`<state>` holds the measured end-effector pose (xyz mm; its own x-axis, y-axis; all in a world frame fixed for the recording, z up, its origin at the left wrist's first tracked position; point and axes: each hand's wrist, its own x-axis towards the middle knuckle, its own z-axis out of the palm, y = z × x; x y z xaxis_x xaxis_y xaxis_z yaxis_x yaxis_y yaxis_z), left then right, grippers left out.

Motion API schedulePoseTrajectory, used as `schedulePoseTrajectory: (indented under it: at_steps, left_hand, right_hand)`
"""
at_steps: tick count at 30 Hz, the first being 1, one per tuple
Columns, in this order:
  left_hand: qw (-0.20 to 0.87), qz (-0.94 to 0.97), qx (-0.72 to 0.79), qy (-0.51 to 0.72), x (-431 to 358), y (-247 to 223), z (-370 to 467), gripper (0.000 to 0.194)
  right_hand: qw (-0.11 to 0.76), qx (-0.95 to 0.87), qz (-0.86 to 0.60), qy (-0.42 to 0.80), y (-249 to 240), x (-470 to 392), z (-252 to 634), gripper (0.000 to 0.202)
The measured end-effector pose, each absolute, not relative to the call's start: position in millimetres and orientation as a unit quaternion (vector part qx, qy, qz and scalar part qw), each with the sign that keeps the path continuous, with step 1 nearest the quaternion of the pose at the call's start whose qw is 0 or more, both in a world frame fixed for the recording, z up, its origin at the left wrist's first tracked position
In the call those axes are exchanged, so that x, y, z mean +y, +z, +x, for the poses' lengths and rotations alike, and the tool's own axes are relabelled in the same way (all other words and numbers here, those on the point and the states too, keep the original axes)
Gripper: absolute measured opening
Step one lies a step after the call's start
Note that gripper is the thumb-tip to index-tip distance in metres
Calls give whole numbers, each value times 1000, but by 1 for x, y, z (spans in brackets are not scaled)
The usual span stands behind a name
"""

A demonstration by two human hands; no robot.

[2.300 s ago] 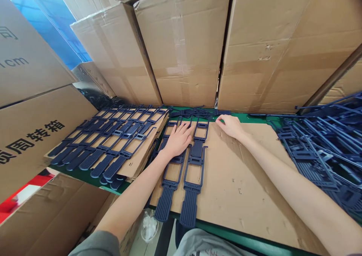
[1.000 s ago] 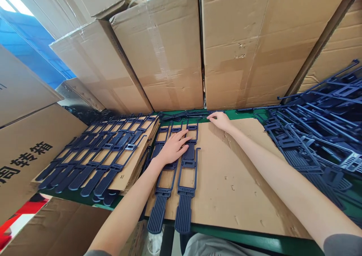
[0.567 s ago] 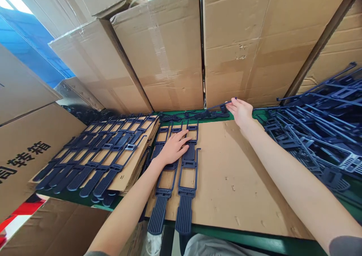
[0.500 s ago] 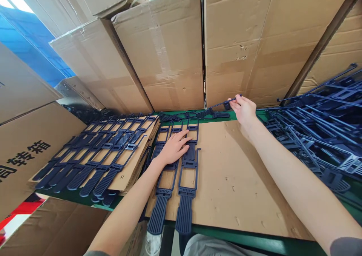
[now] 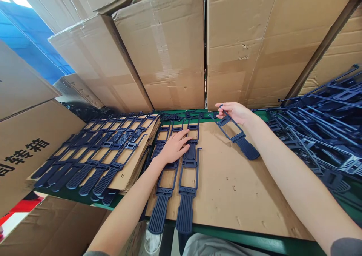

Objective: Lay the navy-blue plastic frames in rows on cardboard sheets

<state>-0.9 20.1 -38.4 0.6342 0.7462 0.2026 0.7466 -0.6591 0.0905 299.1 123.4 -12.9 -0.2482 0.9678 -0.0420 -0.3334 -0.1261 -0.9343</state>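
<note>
My right hand (image 5: 232,112) pinches the hooked end of a dark blue plastic frame piece (image 5: 246,147), whose ribbed paddle end hangs down to the right over the cardboard sheet (image 5: 226,188). Fingers spread flat, my left hand (image 5: 175,147) rests on similar frame pieces (image 5: 186,207) laid side by side along the sheet's left part. Their paddle ends jut past the sheet's front edge. Part of these pieces is hidden under my left hand.
On the left, more such pieces lie in rows on a stack of cardboard sheets (image 5: 132,173). A tangled heap of blue pieces (image 5: 325,116) is at the right. Large cartons (image 5: 164,59) stand behind the green table (image 5: 254,244). A few loose pieces (image 5: 172,116) lie along the back.
My right hand has lifted a frame piece from the back of the table and moved slightly left; its paddle end has swung round to the right. My left hand has stayed put.
</note>
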Motion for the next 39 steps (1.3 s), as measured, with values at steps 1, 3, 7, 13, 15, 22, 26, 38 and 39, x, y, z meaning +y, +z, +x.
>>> schedulePoseTrajectory:
  at_steps: [1,3,7,13,15,22,26,38,39]
  left_hand:
    - [1,-904,-412,-112,20,-38,-1,38]
    - [1,-905,-410,-112,20,-38,0,38]
    - [-4,-903,-416,-109,20,-37,1,38]
    - [-8,-901,-420,-106,20,-38,0,38]
    - [-8,-902,-418,-106,20,-38,0,38]
    - [-10,-901,-418,-113,20,-37,1,41]
    - [-13,-900,-421,-112,19,-37,2,42]
    - [-16,-905,-411,-109,19,-37,0,40]
    - [-16,-905,-411,-109,19,-37,-1,40]
  right_hand:
    - [474,-463,-372,650,-14,123,298,16]
    - [403,-548,-424,598,-17,123,299,19]
    - [231,-743,-543,316,-19,130,308,24]
    - [99,-835,-491,228,-13,132,312,30]
    - [22,-857,-457,239,-13,130,308,34]
    - [44,-849,-490,195,-19,128,296,24]
    - [56,-855,-487,171,-12,118,285,21]
    - [68,-823,-555,96,-16,109,267,26]
    - [69,-823,-557,93,-17,108,265,27]
